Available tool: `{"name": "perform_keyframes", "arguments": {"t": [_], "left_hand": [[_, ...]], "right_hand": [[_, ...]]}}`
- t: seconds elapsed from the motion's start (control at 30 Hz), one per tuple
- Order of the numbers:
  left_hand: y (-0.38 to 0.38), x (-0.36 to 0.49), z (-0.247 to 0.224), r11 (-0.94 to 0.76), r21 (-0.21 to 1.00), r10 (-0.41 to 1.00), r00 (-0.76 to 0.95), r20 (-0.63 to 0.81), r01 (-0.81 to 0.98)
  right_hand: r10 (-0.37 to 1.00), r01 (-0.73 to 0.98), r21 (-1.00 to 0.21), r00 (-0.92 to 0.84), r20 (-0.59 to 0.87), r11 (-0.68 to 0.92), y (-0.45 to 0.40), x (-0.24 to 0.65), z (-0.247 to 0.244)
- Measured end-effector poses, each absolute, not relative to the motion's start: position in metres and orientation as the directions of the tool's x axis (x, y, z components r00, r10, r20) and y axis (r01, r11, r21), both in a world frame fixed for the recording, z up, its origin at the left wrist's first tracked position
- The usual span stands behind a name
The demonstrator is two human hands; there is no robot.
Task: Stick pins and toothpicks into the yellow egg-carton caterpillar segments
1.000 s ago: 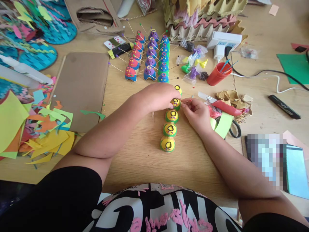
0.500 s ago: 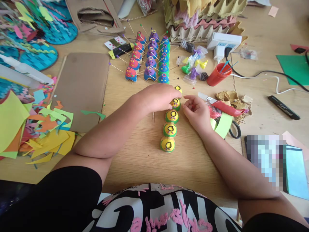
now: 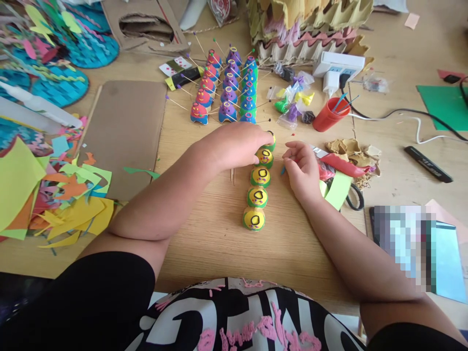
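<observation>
A row of egg-carton cups [image 3: 260,176], covered in yellow and green with dark loops and small dots on top, runs down the table in front of me. My left hand [image 3: 252,146] grips the far end of this row, its fingers over the farthest cup and its thumb beside the second. Just right of the second cup, my right hand [image 3: 302,168] pinches a thin toothpick [image 3: 278,159] that points toward that cup. Whether its tip is in the cup I cannot tell. Several loose toothpicks [image 3: 233,176] lie by my left wrist. A small blue tip [image 3: 282,169] shows beside my right hand.
Red, purple and blue cup rows [image 3: 228,92] with pin-like sticks stand beyond. Behind my right hand lie a red-handled knife [image 3: 345,163], a red cup [image 3: 331,114] and bagged clay [image 3: 294,100]. Left are a brown board [image 3: 122,131] and paper scraps [image 3: 73,204]. A power strip [image 3: 340,63] sits farther back.
My right hand has drawn slightly to the right, away from the cups, with the toothpick still between its fingers. My left hand remains on the far cups, nearly unmoved.
</observation>
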State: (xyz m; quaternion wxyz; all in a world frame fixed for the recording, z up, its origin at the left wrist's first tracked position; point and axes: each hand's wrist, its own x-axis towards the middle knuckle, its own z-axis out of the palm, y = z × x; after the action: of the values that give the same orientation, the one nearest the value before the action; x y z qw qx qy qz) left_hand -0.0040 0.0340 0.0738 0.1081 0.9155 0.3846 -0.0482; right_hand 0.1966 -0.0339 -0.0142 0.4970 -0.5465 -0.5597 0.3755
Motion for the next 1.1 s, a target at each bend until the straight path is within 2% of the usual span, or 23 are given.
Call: {"name": "perform_keyframes", "arguments": {"t": [0.23,0.37,0.47,0.7,0.8,0.87,0.93,1.0,1.03,1.1], "left_hand": [[0.034,-0.023,0.098,-0.64,0.202,0.744,0.663,-0.078,0.742],[0.04,-0.037,0.095,-0.619,0.255,0.773,0.633,0.033,0.743],[0.041,-0.048,0.093,-0.587,0.3,0.795,0.606,0.037,0.752],[0.019,-0.068,0.106,-0.521,0.215,0.84,0.54,-0.04,0.826],[0.011,-0.076,0.096,-0.516,0.2,0.813,0.55,-0.191,0.833],[0.007,-0.078,0.084,-0.504,0.2,0.798,0.541,-0.264,0.84],[0.002,-0.079,0.073,-0.473,0.175,0.823,0.504,-0.262,0.863],[-0.004,-0.076,0.068,-0.44,0.178,0.84,0.474,-0.266,0.88],[-0.006,-0.074,0.068,-0.435,0.184,0.843,0.47,-0.262,0.882],[-0.012,-0.068,0.071,-0.438,0.198,0.848,0.476,-0.233,0.877]], "right_hand": [[0.932,0.291,-0.944,0.273,0.237,0.155,-0.032,0.201,-0.024],[0.854,0.301,-0.916,0.368,0.368,0.265,-0.032,0.202,-0.024],[0.821,0.304,-0.903,0.396,0.411,0.305,-0.036,0.198,-0.015],[0.863,0.031,-0.922,0.34,0.374,0.387,-0.05,0.18,0.01],[0.906,-0.116,-0.945,0.343,0.25,0.305,-0.052,0.176,0.02],[0.944,-0.292,-0.944,0.326,0.054,0.155,-0.053,0.176,0.026],[0.944,-0.486,-0.872,0.262,-0.2,-0.05,-0.053,0.178,0.032],[0.905,-0.604,-0.77,0.181,-0.384,-0.206,-0.052,0.181,0.036],[0.893,-0.627,-0.74,0.153,-0.424,-0.243,-0.052,0.183,0.039],[0.904,-0.611,-0.755,0.145,-0.403,-0.239,-0.051,0.187,0.043]]}}
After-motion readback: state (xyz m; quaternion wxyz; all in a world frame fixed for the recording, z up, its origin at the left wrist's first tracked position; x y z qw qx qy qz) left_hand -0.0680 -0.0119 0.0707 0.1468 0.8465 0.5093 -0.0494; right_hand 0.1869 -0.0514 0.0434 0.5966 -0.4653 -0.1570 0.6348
